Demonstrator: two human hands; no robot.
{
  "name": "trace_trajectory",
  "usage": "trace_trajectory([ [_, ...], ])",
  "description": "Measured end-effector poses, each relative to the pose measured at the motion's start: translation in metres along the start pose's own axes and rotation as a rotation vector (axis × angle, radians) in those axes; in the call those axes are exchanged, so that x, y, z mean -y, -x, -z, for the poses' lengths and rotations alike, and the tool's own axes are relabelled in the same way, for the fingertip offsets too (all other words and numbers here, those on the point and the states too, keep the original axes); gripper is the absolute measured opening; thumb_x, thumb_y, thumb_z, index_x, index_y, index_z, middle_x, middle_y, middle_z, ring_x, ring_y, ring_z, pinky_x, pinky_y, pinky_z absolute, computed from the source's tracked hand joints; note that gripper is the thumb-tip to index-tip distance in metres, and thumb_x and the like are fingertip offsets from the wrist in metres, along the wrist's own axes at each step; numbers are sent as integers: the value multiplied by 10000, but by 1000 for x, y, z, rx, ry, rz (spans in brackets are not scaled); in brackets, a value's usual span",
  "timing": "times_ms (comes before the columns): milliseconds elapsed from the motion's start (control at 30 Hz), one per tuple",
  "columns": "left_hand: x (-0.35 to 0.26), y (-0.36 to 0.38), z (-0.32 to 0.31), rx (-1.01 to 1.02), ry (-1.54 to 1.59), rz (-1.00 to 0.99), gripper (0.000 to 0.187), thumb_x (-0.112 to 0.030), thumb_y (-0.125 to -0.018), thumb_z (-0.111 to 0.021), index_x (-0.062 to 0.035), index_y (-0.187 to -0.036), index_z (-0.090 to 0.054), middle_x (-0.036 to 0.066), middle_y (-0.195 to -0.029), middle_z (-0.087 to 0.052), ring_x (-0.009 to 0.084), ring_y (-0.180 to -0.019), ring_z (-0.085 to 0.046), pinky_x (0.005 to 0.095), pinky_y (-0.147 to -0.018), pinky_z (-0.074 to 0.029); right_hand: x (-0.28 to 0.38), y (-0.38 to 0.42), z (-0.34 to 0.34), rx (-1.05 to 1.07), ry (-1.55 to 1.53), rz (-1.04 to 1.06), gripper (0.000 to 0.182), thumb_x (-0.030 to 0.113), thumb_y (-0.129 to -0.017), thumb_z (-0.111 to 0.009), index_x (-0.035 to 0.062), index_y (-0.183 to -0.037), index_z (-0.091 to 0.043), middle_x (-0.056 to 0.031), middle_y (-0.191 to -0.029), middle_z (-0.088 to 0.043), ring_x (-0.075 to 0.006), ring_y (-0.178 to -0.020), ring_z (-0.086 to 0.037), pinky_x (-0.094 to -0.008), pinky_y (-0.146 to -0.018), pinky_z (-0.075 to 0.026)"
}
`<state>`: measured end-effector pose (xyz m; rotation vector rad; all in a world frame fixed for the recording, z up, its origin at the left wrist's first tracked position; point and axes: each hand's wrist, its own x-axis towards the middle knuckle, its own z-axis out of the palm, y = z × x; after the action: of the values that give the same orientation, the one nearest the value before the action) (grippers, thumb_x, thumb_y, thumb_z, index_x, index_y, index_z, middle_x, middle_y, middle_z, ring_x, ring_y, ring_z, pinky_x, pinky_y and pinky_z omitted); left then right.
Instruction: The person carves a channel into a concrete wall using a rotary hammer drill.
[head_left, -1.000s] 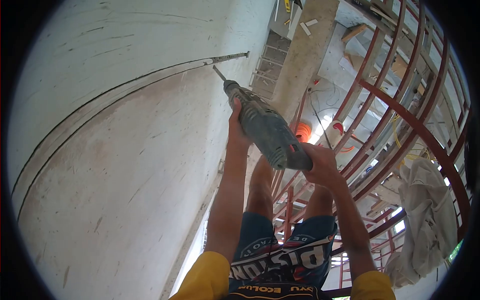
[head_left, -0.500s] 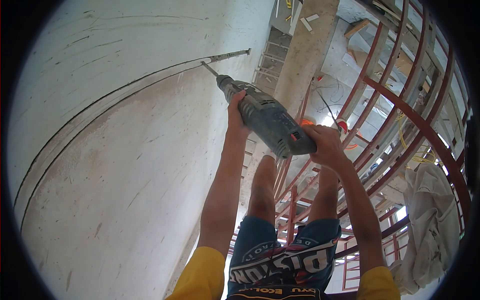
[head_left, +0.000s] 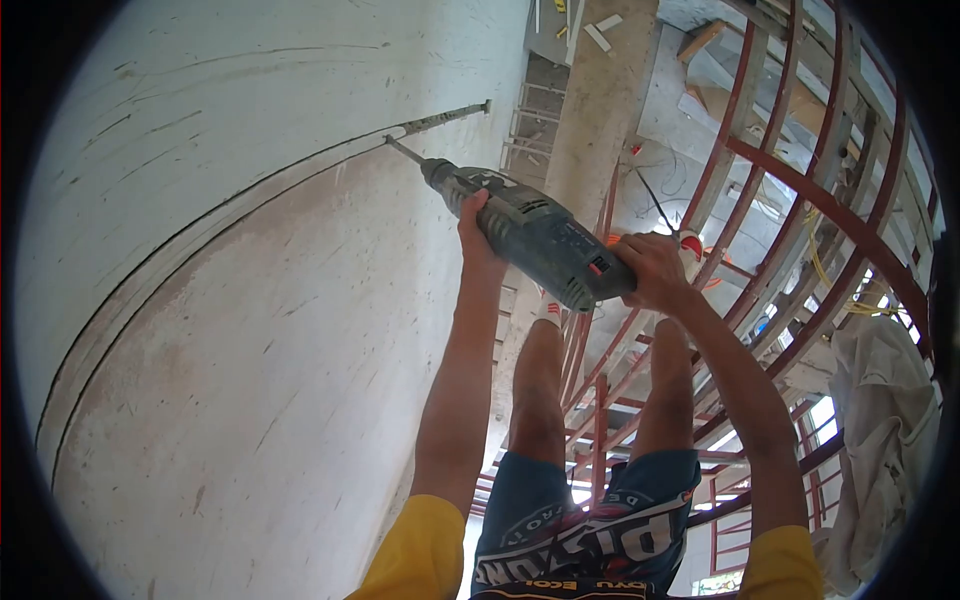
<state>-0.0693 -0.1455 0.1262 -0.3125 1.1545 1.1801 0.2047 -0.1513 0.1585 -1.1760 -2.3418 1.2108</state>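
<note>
A dark rotary hammer drill (head_left: 545, 238) is held out in front of me, its nose toward the wall (head_left: 280, 340). My left hand (head_left: 477, 235) is closed around the front of its body, thumb on top. At the rear, my right hand (head_left: 650, 272) is wrapped round the handle, and the trigger is hidden. The thin metal bit (head_left: 404, 150) meets the wall between two long curved cut lines. Beyond the tip, a rough chiselled groove (head_left: 445, 117) runs on to a small notch.
Red metal bars (head_left: 790, 190) and railings curve along the right and below my legs. A pale cloth (head_left: 880, 410) hangs at lower right. Further down lie a concrete beam (head_left: 605, 110), scraps of wood, a black cable (head_left: 655, 200) and yellow cord (head_left: 820, 265).
The bit's tip has moved slightly left and down along the cut strip, away from the chiselled groove. Both hands keep their hold on the drill; the view has shifted a little.
</note>
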Motion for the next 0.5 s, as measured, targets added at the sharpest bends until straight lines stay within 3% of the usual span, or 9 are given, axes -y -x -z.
trace_trajectory([
  [233, -9, 5, 9, -9, -22, -10, 421, -294, -843, -631, -15, -1149, -561, 161, -1029, -653, 299, -937, -655, 432, -867, -554, 20, -2, -3, -93, 5, 67, 613, 116, -488, -799, 53, -1070, -618, -95, -996, -661, -290, -869, -652, -397, -736, -522],
  [400, -29, 34, 24, -16, -51, 14, 465, -326, -842, -627, -20, -1185, -552, 161, -1039, -655, 300, -944, -659, 442, -868, -556, 73, 6, 2, -32, 33, -14, 557, 74, -561, -744, 34, -1100, -609, -93, -1036, -658, -263, -934, -644, -382, -759, -515],
  [500, -41, 31, 39, 14, -46, 3, 476, -380, -860, -591, -17, -1168, -580, 173, -1046, -672, 314, -944, -671, 446, -867, -561, 95, -10, 2, -29, 123, 16, 443, 115, -646, -699, 28, -1071, -611, -75, -970, -638, -242, -896, -634, -355, -765, -496],
])
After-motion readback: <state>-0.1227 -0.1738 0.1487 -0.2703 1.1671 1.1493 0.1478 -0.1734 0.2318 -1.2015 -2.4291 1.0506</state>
